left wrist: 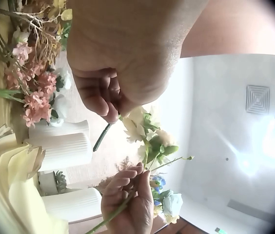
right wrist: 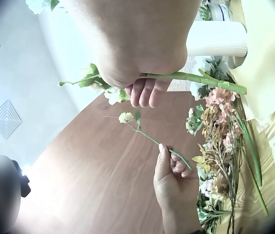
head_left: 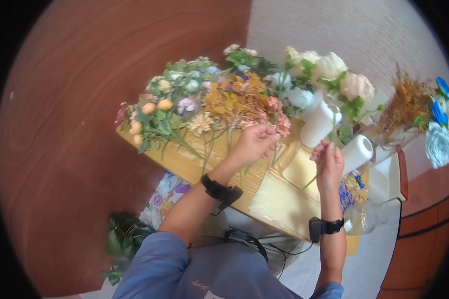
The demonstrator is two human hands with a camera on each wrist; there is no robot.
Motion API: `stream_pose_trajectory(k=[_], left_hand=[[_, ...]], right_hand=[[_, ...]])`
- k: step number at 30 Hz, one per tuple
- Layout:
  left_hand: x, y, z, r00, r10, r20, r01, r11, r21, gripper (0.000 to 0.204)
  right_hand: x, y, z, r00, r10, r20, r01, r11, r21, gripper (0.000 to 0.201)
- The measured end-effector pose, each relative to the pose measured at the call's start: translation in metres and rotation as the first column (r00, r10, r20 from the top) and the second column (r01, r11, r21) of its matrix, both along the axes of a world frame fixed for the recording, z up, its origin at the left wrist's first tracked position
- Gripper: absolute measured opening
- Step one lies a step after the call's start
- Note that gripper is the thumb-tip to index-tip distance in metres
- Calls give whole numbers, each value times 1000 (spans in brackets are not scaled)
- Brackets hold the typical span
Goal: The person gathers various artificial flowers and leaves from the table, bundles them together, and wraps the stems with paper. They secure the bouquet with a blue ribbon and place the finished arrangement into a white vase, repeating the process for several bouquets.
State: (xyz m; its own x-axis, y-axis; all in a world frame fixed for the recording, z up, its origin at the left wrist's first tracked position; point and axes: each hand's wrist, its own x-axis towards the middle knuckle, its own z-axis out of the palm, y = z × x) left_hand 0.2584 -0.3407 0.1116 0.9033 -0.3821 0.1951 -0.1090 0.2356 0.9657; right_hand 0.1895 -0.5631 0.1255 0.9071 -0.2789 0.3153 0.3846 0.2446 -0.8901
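Observation:
My left hand [head_left: 257, 144] pinches a thin green stem [right wrist: 149, 138] between thumb and fingers; in the right wrist view a small pale flower [right wrist: 126, 117] tops it. In my right hand [head_left: 329, 162] is a thicker green stem [right wrist: 196, 79], its cut end pointing down over the table and a bud [left wrist: 190, 158] at a thin branch tip. The two hands are apart, above the table's front half. Cream wrapping paper [head_left: 279, 199] lies below and between them.
Bunches of artificial flowers [head_left: 234, 99] cover the table's back and left. White vases [head_left: 318, 124] stand or lean at the right, near a glass jar [head_left: 365, 218] and blue cord [head_left: 345, 195]. Dark green leaves [head_left: 124, 239] are low at the left. A wooden wall [head_left: 85, 124] rises behind.

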Motion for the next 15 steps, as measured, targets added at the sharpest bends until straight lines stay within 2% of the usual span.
stream_pose_trajectory(k=[2, 4, 5, 7, 8, 9, 10, 12, 13, 15], left_hand=[[6, 17, 7, 998, 55, 0, -55, 998, 3, 13], [20, 42, 18, 965, 261, 6, -261, 963, 69, 15], [43, 61, 1, 914, 375, 153, -392, 914, 105, 18], [67, 108, -3, 804, 520, 289, -595, 687, 417, 20], [80, 130, -13, 752, 535, 385, -657, 564, 500, 26], [80, 146, -12, 761, 546, 350, -630, 495, 598, 28], [86, 159, -18, 763, 543, 352, -629, 495, 600, 28], [93, 174, -33, 761, 506, 406, -598, 305, 741, 29], [91, 176, -35, 765, 504, 401, -593, 307, 745, 29], [82, 177, -33, 786, 425, 450, -556, 166, 814, 32]], right_hand=[[0, -1, -1, 1000, -14, 10, 14, 1000, -7, 30], [-3, -3, 2, 1000, -19, 11, 19, 1000, -8, 29], [-6, -5, 5, 1000, -17, 15, 17, 1000, -23, 29], [-9, -9, 6, 1000, -18, 17, 18, 999, -37, 29], [-10, -8, 6, 1000, -18, 13, 18, 999, -33, 29], [-10, -9, 6, 1000, -20, 11, 20, 999, -34, 29], [-11, -9, 7, 1000, -23, 9, 23, 999, -37, 29], [-10, -8, 6, 1000, -25, 0, 25, 999, -33, 29], [-11, -7, 5, 1000, -23, -10, 23, 999, -32, 29], [-12, -7, 6, 1000, -20, -14, 20, 999, -34, 29]])
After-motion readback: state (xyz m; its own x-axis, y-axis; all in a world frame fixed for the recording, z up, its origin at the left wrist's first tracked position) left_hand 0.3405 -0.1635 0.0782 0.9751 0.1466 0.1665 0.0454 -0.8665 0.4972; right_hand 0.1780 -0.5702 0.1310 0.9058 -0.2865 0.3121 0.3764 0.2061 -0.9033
